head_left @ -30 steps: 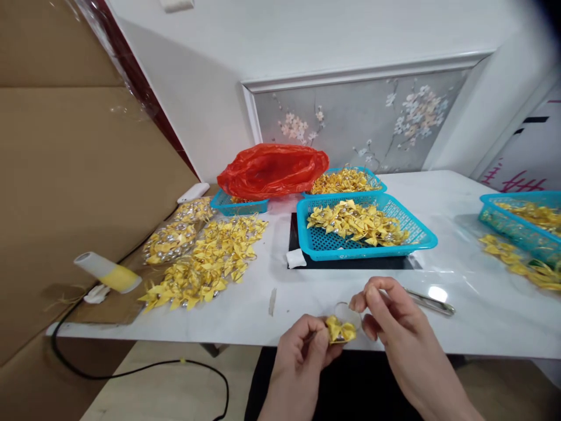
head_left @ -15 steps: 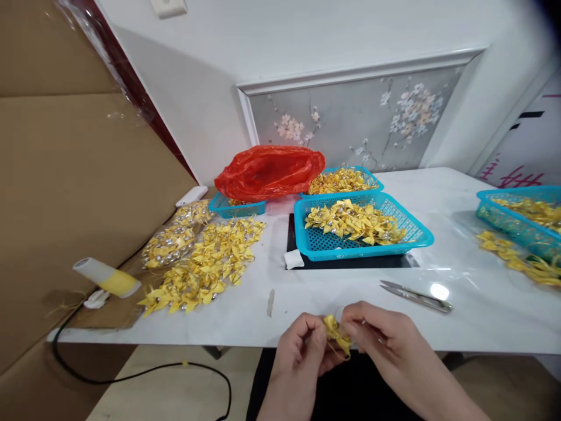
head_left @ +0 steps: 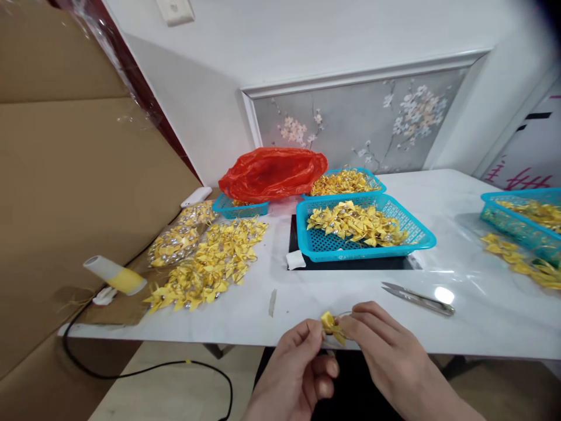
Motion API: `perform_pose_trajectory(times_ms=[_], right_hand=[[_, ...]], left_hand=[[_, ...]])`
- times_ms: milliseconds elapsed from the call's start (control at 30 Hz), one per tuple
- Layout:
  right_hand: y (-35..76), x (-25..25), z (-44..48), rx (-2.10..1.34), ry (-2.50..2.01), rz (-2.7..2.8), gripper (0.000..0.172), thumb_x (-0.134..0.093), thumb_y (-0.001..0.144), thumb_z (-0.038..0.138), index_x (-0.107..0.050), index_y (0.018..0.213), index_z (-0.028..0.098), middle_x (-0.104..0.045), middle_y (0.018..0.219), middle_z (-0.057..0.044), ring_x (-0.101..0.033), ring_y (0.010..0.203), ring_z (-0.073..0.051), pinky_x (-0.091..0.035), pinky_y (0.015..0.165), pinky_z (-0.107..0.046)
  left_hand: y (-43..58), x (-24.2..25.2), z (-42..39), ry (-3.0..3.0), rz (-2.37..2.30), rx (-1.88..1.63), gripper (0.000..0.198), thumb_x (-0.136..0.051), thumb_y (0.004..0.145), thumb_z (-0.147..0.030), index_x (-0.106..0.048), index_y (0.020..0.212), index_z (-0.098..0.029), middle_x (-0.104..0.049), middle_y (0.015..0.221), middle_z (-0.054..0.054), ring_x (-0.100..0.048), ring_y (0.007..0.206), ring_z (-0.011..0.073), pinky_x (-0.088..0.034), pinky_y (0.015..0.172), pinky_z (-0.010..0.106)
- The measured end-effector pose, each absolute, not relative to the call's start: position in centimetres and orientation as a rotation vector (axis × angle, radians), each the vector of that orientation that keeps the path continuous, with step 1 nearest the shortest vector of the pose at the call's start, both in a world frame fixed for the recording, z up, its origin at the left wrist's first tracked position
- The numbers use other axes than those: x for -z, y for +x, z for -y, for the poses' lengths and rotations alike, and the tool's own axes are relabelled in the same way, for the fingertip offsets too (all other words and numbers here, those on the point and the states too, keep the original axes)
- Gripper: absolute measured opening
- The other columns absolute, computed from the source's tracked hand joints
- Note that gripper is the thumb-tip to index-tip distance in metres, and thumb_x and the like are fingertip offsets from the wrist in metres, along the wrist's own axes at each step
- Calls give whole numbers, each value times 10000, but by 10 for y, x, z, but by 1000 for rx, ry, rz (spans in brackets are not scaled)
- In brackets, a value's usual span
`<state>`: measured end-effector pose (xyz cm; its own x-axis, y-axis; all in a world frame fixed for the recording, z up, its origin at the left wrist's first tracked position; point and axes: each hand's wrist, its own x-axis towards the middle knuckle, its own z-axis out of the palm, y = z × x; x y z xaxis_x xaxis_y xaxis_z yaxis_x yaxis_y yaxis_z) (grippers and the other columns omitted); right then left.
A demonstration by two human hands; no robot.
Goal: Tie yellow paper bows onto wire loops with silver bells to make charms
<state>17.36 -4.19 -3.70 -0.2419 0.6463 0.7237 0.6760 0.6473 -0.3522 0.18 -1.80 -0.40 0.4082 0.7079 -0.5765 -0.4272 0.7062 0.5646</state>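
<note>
Between my two hands, at the table's front edge, is a small yellow ribbon flower (head_left: 333, 328). My left hand (head_left: 300, 365) pinches its left side between thumb and forefinger, with the other fingers curled below. On the flower's right side, my right hand (head_left: 385, 345) is closed with its fingertips pressed together at the petals. A thin pale thread or wire loops above the flower near the right fingertips. Thread snips (head_left: 418, 298) lie on the table just beyond my right hand.
A blue basket (head_left: 421, 237) of yellow flowers stands ahead, with others behind it and at right. A red plastic bag (head_left: 272, 175) sits at the back. Yellow flowers (head_left: 205, 266) lie heaped at left, near a white-and-yellow tube (head_left: 116, 275) and a black cable (head_left: 144, 367).
The flower has turned and moved slightly up and left between my hands. My right fingers have come over it, and my left lower fingers have loosened away from it.
</note>
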Motion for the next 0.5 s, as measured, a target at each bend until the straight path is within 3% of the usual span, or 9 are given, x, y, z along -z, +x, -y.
perform_pose_trajectory(times_ms=[233,400,500], right_hand=[[183,39,43,-101,-1169,1849,285,-393,949,8,-591,986,210,-622,812,-40,-599,806,-193,-535,667,-294],[189,36,46,-473,-1224,1465,121,-524,985,220,-596,889,238,-653,927,-23,-624,854,-162,-507,653,-214],[190,35,46,-658,-1204,1228,201,-525,994,314,-582,819,232,-595,810,4,-583,779,-137,-473,616,-184]], left_hand=[[-3,-2,14,298,-852,-727,257,-878,627,-174,-631,647,-105,-563,649,-42,-537,490,28,-331,386,103],[-2,0,17,288,-829,-696,267,-875,635,-180,-616,644,-113,-583,664,-18,-585,537,62,-370,412,120],[-1,3,19,289,-813,-640,267,-860,666,-213,-607,655,-127,-616,690,-3,-593,530,75,-381,408,138]])
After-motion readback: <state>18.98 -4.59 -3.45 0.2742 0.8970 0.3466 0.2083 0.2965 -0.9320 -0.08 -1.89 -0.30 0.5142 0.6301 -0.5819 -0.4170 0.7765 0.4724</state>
